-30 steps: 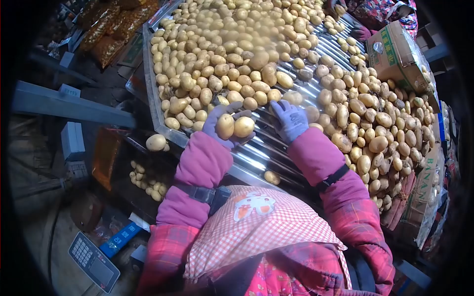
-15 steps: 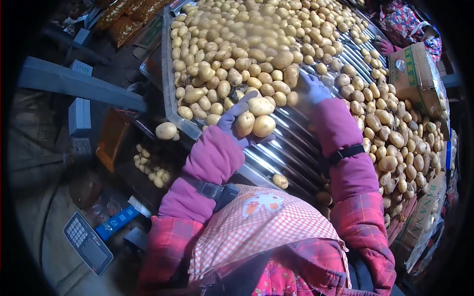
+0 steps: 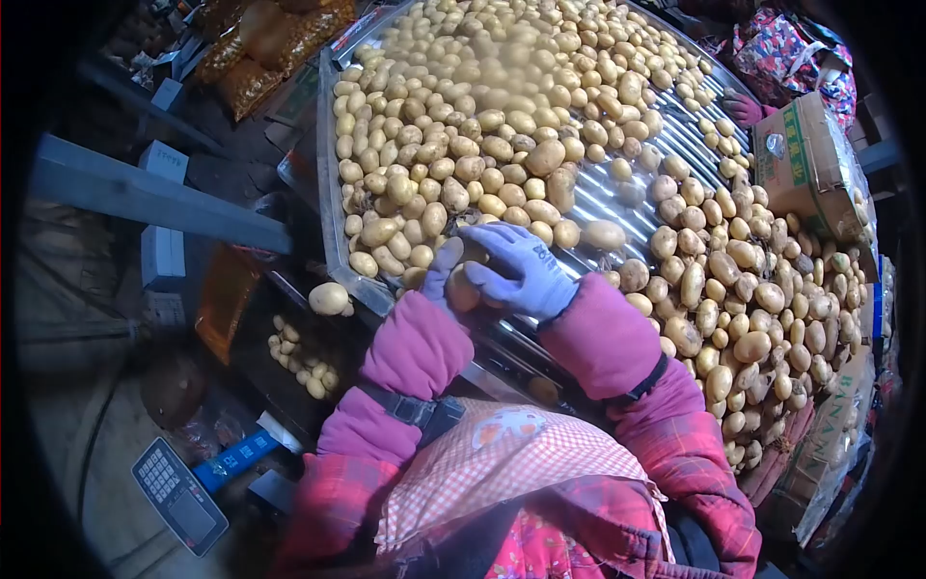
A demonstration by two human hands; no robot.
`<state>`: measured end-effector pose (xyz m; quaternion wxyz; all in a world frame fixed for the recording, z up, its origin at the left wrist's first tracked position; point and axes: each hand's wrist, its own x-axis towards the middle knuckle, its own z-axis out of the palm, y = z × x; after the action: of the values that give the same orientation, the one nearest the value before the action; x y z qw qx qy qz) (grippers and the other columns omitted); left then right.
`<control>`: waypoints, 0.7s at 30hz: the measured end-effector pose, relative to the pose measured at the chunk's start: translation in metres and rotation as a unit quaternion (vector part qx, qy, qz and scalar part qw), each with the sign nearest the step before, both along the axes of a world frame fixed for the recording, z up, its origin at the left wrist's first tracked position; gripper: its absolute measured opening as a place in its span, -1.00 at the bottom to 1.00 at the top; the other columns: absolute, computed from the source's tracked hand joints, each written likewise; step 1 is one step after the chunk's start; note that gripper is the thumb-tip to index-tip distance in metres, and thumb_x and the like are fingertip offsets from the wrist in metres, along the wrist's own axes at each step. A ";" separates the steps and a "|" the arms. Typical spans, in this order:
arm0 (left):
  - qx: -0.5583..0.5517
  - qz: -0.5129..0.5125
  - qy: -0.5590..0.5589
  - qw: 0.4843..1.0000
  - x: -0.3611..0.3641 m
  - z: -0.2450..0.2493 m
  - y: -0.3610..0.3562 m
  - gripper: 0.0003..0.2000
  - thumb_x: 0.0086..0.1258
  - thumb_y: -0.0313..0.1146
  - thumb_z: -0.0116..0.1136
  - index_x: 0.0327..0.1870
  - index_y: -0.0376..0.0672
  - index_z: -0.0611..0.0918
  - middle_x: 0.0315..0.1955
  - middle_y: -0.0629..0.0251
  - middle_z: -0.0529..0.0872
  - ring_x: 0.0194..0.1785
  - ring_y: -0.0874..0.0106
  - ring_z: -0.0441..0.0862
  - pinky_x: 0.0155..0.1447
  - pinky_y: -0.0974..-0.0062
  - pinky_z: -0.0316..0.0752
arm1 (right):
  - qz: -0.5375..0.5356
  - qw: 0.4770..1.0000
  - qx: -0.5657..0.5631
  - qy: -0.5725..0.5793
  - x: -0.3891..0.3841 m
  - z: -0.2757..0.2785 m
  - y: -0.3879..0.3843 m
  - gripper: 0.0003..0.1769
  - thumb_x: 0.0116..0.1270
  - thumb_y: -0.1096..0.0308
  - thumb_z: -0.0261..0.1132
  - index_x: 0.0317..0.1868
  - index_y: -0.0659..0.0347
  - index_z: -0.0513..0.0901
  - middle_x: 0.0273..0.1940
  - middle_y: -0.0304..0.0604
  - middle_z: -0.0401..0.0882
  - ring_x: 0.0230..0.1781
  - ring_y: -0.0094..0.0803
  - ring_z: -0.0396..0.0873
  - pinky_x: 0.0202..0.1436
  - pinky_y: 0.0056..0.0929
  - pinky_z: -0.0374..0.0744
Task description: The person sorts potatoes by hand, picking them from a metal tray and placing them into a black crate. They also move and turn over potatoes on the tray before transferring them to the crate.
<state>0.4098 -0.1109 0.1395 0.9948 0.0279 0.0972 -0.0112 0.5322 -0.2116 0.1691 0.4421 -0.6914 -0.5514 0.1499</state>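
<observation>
My left hand [image 3: 442, 274], in a lilac glove, is cupped at the near edge of the roller table with potatoes [image 3: 463, 290] in it. Over the same potatoes curls my right hand [image 3: 526, 275], also gloved, its fingers bent around them from above. Most of what lies between the two hands is hidden by the right glove. Just beyond the fingers spreads a thick layer of potatoes [image 3: 405, 145] on the metal rollers [image 3: 608, 198]. One larger potato [image 3: 604, 234] rests on the rollers to the right of my right hand.
A second heap of potatoes [image 3: 752, 318] lies on the right, beside a cardboard box [image 3: 805, 169]. At the upper right is another person's gloved hand [image 3: 743, 108]. On the left are a metal beam [image 3: 159, 193], a dark container with small potatoes [image 3: 304, 357] and a scale display [image 3: 180, 497].
My right hand has come left and towards me, from the rollers onto the potatoes in my left hand. The left hand stays near its place. A large potato now lies on the rollers.
</observation>
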 end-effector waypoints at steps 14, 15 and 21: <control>0.166 0.034 0.139 0.976 0.004 0.057 -0.004 -0.46 0.40 -0.02 0.00 0.30 -0.15 0.39 0.12 0.09 0.57 0.01 0.08 0.63 -0.04 0.08 0.61 | -0.303 0.911 -0.184 -0.209 0.105 -0.053 0.018 -0.08 0.08 0.26 0.40 0.47 -0.10 0.19 0.13 0.20 0.33 0.21 0.21 0.30 0.19 0.00 0.46; 0.168 0.037 0.149 0.974 0.002 0.061 -0.006 -0.47 0.40 -0.03 -0.01 0.30 -0.14 0.38 0.13 0.09 0.57 0.01 0.08 0.62 -0.03 0.09 0.61 | -0.305 0.907 -0.176 -0.232 0.100 -0.048 0.014 -0.07 0.07 0.26 0.40 0.47 -0.09 0.18 0.08 0.19 0.35 0.19 0.20 0.31 0.16 0.01 0.47; 0.127 0.002 0.170 0.977 0.000 0.030 0.001 -0.52 0.38 -0.02 0.12 0.22 -0.06 0.45 0.07 0.18 0.61 -0.02 0.13 0.64 0.07 0.04 0.59 | -0.276 0.913 -0.229 -0.194 0.094 -0.045 0.006 -0.12 0.18 0.24 0.31 0.49 -0.18 0.10 0.09 0.15 0.38 0.06 0.12 0.46 0.03 0.02 0.54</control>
<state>0.4100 -0.1102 0.1690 0.9520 0.1516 0.2659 -0.0015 0.6258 -0.2054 0.1237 0.1797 -0.9140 -0.3637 0.0073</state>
